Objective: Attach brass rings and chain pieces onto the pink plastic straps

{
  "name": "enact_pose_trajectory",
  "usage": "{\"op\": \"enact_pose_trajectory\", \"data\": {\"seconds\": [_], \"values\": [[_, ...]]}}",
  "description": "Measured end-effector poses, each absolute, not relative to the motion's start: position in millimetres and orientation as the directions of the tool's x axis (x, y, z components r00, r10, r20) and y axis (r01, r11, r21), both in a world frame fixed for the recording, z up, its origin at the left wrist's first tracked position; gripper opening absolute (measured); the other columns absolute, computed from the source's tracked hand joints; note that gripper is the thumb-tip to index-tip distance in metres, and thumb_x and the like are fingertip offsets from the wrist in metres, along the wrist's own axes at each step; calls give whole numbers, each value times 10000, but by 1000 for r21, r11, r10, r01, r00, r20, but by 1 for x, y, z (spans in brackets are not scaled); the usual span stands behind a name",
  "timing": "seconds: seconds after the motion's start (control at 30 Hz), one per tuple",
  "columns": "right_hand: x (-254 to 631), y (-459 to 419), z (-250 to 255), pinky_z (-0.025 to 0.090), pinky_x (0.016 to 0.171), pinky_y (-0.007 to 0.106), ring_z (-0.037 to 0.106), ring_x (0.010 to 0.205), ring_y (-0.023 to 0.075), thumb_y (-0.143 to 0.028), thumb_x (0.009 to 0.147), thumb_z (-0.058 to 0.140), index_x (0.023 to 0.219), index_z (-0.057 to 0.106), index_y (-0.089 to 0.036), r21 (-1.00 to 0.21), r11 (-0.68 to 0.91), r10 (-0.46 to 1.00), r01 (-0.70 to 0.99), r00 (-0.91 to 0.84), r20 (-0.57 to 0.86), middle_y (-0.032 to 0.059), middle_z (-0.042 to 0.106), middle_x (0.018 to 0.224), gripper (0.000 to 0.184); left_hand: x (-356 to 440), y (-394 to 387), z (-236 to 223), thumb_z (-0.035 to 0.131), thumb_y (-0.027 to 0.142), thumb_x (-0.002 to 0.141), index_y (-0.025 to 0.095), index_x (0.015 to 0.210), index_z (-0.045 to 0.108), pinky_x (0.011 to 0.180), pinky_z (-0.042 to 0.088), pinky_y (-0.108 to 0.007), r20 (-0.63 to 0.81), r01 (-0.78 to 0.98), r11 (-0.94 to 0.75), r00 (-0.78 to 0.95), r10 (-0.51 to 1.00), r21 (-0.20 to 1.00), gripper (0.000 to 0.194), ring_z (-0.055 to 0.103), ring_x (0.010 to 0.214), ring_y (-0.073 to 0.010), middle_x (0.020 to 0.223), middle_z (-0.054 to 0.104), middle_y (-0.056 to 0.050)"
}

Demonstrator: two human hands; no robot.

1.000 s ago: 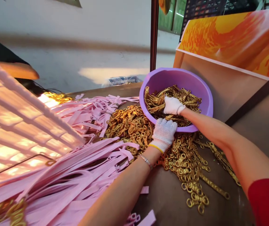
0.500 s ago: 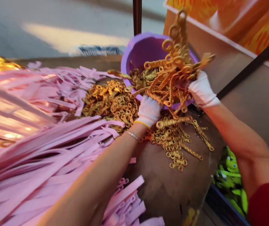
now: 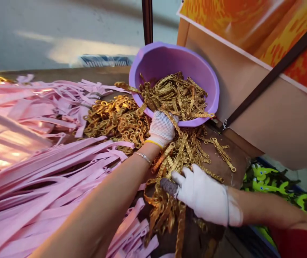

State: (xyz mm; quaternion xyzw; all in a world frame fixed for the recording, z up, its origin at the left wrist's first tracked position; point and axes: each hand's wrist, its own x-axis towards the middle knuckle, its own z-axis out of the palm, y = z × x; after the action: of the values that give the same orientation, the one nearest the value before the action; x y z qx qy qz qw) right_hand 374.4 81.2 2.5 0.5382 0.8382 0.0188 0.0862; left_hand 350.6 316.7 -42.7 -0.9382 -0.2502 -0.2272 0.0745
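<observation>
A purple basin [image 3: 214, 77] leans toward me on the table, holding a heap of gold braided strips with ring ends [image 3: 177, 95]. My left hand [image 3: 164, 125], in a white dotted glove, is closed over the basin's near rim, its fingertips hidden among the strips. My right hand [image 3: 204, 193], in a white glove with one dark grey finger, reaches over a loose bunch of gold strips [image 3: 164, 211] on the table in front of the basin. Its fingers are spread and touch the bunch. More gold strips [image 3: 126, 120] are piled to the left of the basin.
Long pink strips [image 3: 48, 186] cover the table's left side. Bright green fish-like items [image 3: 266, 179] lie in a blue crate low on the right. A brown board with an orange printed sheet [image 3: 236, 28] and a dark slanted bar [image 3: 271, 75] stand behind the basin.
My right hand has come down from above the basin toward me, and its large bunch of gold strips now lies on the table. My left hand stays at the rim.
</observation>
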Motion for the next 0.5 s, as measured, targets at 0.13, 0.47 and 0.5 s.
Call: {"op": "enact_pose_trajectory", "data": {"seconds": [0.13, 0.47, 0.5], "values": [[431, 146, 77, 529, 661, 303, 688, 745, 192, -385, 843, 744, 1377, 581, -217, -247, 467, 812, 849, -522, -259, 42, 757, 959, 584, 351, 316, -45, 526, 159, 925, 160, 961, 718, 943, 486, -479, 470, 505, -862, 771, 429, -43, 195, 687, 989, -328, 931, 745, -147], [568, 302, 59, 447, 1119, 373, 561, 1350, 288, -466, 736, 824, 1470, 501, -159, -12, 69, 968, 998, -70, -240, 161, 529, 1527, 858, 348, 315, -46, 537, 164, 933, 181, 989, 715, 966, 478, -469, 492, 489, -871, 770, 406, -46, 187, 688, 1006, -308, 953, 745, -113], [570, 300, 55, 421, 1147, 362, 528, 1388, 268, -448, 762, 797, 1512, 455, -177, -37, 124, 952, 992, -129, -276, 140, 489, 1567, 867, 348, 315, -47, 534, 168, 937, 186, 999, 714, 973, 475, -466, 493, 487, -872, 771, 403, -48, 191, 685, 1018, -305, 961, 744, -112]]}}
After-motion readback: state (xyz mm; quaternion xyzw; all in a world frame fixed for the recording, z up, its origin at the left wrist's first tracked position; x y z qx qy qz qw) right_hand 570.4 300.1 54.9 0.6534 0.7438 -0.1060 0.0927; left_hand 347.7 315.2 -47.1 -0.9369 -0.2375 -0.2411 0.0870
